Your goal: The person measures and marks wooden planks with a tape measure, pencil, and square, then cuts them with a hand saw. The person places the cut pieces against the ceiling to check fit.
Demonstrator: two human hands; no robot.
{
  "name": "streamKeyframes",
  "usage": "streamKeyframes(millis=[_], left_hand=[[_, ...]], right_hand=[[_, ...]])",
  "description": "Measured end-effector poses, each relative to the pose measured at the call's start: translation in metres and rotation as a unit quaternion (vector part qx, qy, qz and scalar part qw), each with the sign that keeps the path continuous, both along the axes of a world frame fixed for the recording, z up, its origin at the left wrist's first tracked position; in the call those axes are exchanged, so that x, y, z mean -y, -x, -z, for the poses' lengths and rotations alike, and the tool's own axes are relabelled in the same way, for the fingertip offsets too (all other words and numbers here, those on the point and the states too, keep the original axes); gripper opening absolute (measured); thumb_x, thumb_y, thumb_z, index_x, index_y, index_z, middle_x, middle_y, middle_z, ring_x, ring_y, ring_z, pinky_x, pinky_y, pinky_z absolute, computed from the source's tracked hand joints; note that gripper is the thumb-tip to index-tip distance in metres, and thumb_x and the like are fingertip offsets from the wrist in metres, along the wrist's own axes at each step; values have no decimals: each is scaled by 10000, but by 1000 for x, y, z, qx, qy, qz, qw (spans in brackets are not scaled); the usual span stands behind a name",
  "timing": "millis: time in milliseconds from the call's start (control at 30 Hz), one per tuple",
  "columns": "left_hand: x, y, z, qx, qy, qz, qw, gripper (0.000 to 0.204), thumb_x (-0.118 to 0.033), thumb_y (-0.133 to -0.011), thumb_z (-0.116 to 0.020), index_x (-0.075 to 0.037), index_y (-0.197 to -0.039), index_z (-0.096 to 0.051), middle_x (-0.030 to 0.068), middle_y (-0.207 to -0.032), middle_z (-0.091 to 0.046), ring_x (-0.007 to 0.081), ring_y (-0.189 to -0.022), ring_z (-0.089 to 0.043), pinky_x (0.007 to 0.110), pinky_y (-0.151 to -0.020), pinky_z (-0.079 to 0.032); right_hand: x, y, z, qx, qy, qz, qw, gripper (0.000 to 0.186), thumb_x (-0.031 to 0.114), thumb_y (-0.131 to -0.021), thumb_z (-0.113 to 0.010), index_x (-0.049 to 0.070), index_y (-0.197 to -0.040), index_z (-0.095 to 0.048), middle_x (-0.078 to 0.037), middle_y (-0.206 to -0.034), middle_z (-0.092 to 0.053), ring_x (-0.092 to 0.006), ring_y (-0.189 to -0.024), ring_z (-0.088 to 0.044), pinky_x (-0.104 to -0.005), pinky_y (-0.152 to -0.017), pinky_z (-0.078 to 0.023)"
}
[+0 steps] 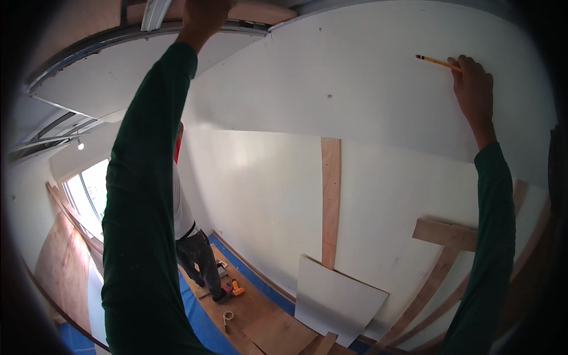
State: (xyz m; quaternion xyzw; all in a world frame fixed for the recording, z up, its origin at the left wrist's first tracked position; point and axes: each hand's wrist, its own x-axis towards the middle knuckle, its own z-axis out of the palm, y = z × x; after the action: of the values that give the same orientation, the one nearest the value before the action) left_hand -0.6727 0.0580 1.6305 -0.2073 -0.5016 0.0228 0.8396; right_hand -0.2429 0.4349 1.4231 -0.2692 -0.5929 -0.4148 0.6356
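My right hand rests at the upper right against a large white panel that lines the wall and ceiling slope. Its fingers are closed on a yellow pencil, whose dark-banded end points left. My left hand reaches up to the top edge of the view, beside the metal edge of the ceiling frame. Its fingers are cut off or in shadow, so I cannot make out whether it grips anything. A pale metal channel hangs just left of it.
A co-worker stands below, partly behind my left arm, near an orange power tool on brown boards. A wooden strip runs down the wall to a leaning white board. Timber pieces lean at right; blue sheeting covers the floor.
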Motion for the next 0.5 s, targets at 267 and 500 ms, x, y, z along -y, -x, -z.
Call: streamKeyframes(millis=[267,500], left_hand=[[31,-31,-21,93,41,36,994,363,-321,-993,-780,-45,-1228,-761,179,-1192,-774,367,-1250,-690,568,-1096,-501],[25,-31,-7,8,33,-15,999,347,-357,-980,-770,-75,-1181,-780,145,-1215,-755,353,-1235,-681,533,-1087,-482]], right_hand=[[-50,-29,-13,14,-139,-69,988,277,327,-1162,-619,58,-1179,-684,-114,-955,-744,-244,-803,-753,-407,-723,-621],[-20,-11,-2,-16,-73,-30,997,289,325,-1152,-640,44,-1081,-655,-109,-926,-704,-278,-832,-704,-435,-761,-561]])
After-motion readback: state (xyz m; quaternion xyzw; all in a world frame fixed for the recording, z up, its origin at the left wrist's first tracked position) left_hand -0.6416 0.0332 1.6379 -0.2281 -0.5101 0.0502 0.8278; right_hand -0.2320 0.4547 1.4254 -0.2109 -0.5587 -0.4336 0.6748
